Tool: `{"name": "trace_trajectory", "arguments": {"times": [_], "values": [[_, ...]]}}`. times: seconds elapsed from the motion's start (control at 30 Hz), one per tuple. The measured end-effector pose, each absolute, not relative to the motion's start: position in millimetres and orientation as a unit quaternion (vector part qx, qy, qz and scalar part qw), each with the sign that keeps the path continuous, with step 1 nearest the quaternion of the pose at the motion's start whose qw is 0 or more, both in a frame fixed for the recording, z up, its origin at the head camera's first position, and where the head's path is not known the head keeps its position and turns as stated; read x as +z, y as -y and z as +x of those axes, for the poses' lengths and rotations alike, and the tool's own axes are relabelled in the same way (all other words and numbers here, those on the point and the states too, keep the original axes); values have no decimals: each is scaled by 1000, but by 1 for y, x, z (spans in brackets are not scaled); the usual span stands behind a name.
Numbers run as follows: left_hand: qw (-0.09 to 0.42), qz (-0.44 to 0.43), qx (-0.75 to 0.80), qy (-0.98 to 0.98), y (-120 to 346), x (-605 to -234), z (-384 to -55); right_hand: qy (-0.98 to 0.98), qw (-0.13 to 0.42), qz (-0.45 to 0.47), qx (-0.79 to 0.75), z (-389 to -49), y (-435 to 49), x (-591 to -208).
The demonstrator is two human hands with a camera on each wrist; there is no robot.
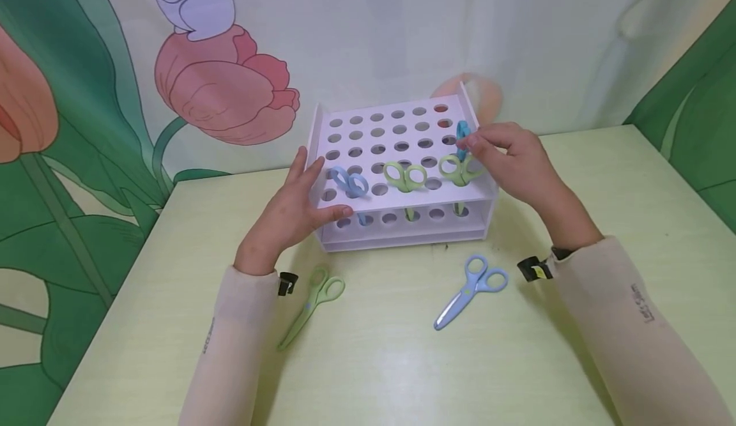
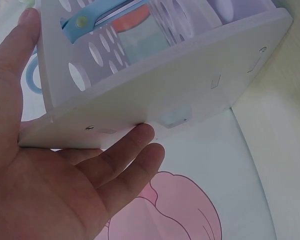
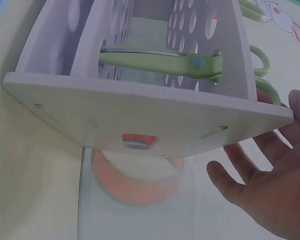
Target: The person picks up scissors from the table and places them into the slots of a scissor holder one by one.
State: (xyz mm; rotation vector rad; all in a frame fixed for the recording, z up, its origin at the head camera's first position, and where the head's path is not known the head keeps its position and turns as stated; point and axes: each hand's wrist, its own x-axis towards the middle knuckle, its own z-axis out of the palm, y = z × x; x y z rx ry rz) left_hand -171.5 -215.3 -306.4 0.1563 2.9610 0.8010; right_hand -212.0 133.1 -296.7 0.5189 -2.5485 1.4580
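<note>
A white rack (image 1: 368, 207) with rows of round holes stands on the table. My left hand (image 1: 287, 212) holds its left end, thumb at the front edge and fingers along the outer side panel (image 2: 155, 105). My right hand (image 1: 514, 158) pinches the handle of teal scissors (image 1: 462, 133) at the right side of the rack; their blades are hidden. Just in front of them, green scissors (image 1: 460, 172) stand handles-up in the front row. Other green scissors (image 1: 406, 178) stand mid-front, and light blue scissors (image 1: 351, 183) stand at the front left, near my left thumb.
On the table (image 1: 379, 362) before the rack lie green scissors (image 1: 313, 304) at the left and blue scissors (image 1: 470, 292) at the right, with blades toward me. Behind the rack hangs a printed curtain (image 1: 368, 36) with flowers.
</note>
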Motion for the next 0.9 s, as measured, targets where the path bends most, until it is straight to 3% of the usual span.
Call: {"name": "trace_trajectory", "arguments": {"times": [0.6,0.9], "values": [[30,57,256,-965,217,-304,-170,873,48,165,456,-216,-129,-291],[33,54,256,-965,216,-306,-171,879,67,182,436,-216,-123,-295]]}}
